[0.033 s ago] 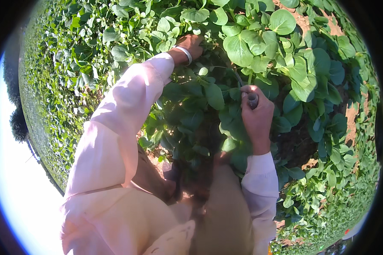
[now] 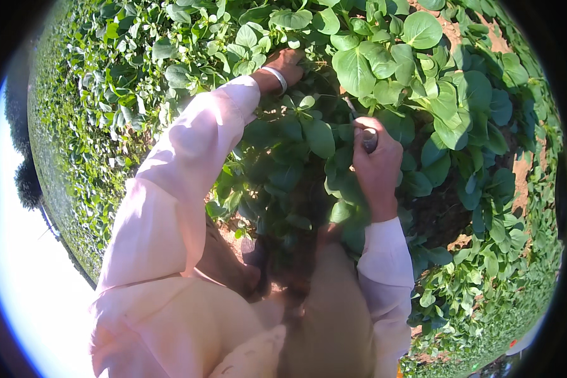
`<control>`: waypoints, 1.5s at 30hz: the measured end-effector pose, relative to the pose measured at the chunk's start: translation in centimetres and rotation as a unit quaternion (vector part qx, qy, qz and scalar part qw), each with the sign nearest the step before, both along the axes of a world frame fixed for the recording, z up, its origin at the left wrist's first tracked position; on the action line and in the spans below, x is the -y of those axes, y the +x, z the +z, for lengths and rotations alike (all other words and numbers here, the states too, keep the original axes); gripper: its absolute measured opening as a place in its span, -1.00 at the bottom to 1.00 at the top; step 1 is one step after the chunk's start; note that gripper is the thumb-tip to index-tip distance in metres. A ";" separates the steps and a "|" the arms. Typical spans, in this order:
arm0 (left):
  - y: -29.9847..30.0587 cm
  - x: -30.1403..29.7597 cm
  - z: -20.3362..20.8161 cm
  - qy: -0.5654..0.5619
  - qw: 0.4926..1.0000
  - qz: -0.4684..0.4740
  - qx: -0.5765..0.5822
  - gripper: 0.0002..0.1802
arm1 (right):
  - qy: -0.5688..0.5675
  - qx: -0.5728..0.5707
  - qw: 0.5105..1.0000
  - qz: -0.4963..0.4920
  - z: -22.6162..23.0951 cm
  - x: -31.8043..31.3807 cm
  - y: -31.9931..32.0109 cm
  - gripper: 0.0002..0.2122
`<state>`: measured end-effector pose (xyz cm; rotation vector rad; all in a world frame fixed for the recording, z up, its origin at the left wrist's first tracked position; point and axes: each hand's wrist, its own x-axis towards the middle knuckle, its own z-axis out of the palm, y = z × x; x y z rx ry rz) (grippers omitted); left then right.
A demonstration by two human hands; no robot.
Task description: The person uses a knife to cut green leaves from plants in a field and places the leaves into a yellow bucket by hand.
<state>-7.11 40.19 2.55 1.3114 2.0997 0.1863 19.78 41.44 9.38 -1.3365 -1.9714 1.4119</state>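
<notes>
My left hand (image 2: 288, 66), with a white band (image 2: 275, 79) at its wrist, reaches in among small weeds and leaves at the far middle. Its fingers are curled and partly hidden, so what they grip cannot be made out. Nearer and to the right, my right hand (image 2: 378, 167) is closed round the handle (image 2: 370, 140) of a hand tool with a thin metal shaft (image 2: 351, 108). The shaft points away toward the shaded soil between the plants, where its tip is hard to see. A big round-leafed green plant (image 2: 354, 70) stands just beyond this hand.
Dense low greenery (image 2: 107, 94) spreads over the left side. Broad-leafed plants (image 2: 475, 94) fill the right, with reddish soil (image 2: 521, 183) between rows. Shaded leaves (image 2: 318, 137) lie between my arms. My knees and trousers (image 2: 324, 302) are below, close to the plants.
My right hand has moved slightly away from me and a little left, with the tool. My left hand has shifted very slightly to the right and stays in the foliage.
</notes>
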 end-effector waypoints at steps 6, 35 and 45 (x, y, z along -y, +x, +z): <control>1.7 -2.8 -0.2 0.004 0.997 0.004 0.080 -0.68 | -0.032 -0.047 0.993 -0.101 -3.8 -3.4 -3.8 -0.95; -1.4 -1.8 -5.6 0.017 0.990 -0.122 0.073 -0.50 | -0.015 -0.105 0.990 -0.090 -6.3 -4.3 -5.3 -0.87; -2.3 1.3 -6.9 0.101 0.989 -0.043 0.101 -0.51 | -0.018 0.002 1.000 0.007 1.6 -0.4 -0.2 -0.90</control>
